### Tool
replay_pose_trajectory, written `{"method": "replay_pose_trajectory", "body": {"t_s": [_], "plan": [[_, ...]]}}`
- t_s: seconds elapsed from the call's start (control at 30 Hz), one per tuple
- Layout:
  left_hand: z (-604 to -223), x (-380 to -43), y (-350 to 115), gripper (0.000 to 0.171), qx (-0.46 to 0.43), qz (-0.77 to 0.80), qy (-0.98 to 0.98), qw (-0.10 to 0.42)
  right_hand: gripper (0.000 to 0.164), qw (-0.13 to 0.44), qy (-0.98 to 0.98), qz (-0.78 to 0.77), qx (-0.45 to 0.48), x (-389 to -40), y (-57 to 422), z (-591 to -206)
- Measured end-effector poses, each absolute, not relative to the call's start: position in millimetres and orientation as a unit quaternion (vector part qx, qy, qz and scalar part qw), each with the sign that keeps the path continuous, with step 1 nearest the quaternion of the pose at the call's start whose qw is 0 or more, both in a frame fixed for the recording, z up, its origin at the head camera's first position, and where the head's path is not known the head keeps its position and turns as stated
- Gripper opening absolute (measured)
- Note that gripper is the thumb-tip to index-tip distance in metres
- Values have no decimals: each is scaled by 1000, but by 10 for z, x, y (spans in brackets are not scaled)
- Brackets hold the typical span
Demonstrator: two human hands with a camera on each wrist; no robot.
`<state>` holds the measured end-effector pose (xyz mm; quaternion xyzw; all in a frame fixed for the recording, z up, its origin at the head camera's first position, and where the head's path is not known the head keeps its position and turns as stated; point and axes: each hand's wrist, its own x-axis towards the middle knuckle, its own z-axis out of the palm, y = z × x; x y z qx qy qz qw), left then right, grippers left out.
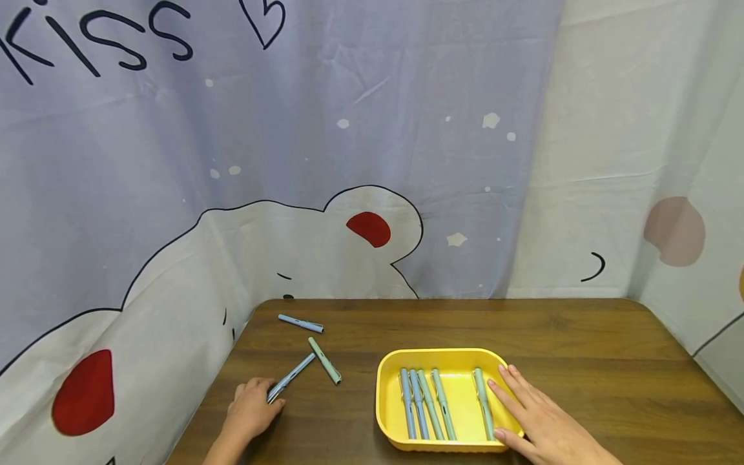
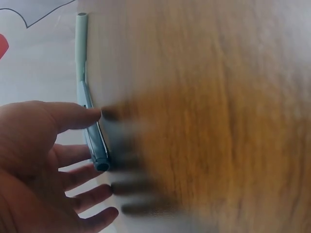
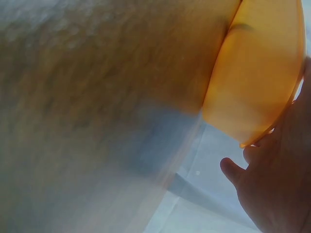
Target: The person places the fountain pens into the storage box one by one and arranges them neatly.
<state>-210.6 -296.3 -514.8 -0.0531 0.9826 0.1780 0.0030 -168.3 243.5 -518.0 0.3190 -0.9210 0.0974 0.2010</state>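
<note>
My left hand [image 1: 252, 407] is at the lower left of the table, thumb and fingers on either side of the clip end of a blue pen [image 1: 294, 374]. In the left wrist view the thumb overlaps this pen [image 2: 97, 143] and the fingers reach behind it, so firm contact cannot be seen. The pen's far end meets a green pen [image 1: 325, 361]. My right hand [image 1: 543, 420] lies with spread fingers over the right rim of a yellow tray [image 1: 459, 445]. Inside the tray are blue pens [image 1: 407, 403] and green pens [image 1: 444, 403], with one green pen [image 1: 484, 403] apart near the right fingers.
Another blue pen [image 1: 300, 323] lies farther back on the left of the wooden table [image 1: 569, 336]. A printed curtain [image 1: 372, 129] hangs behind the table and along its sides.
</note>
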Motion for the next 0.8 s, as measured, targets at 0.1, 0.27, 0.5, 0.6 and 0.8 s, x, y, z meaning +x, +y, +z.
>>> {"method": "replay_pose_trajectory", "body": {"t_s": [0.1, 0.27, 0.5, 0.6, 0.8], "plan": [[-5143, -2096, -2960, 45, -45, 171, 984, -13, 77, 204, -920, 98, 319, -1683, 2434, -5178], [-5137, -2098, -2970, 34, -21, 164, 986, -27, 77, 202, -921, 101, 319, -1683, 2430, -5171], [-5122, -2080, -2991, 21, -4, 172, 985, -29, 76, 201, -921, 103, 317, -1677, 2426, -5166], [-5123, -2064, -3006, 16, -8, 177, 984, -27, 76, 200, -921, 104, 317, -1675, 2424, -5171], [-5105, -2036, -3052, 13, -19, 197, 980, -31, 75, 192, -923, 109, 314, -1682, 2424, -5193]]}}
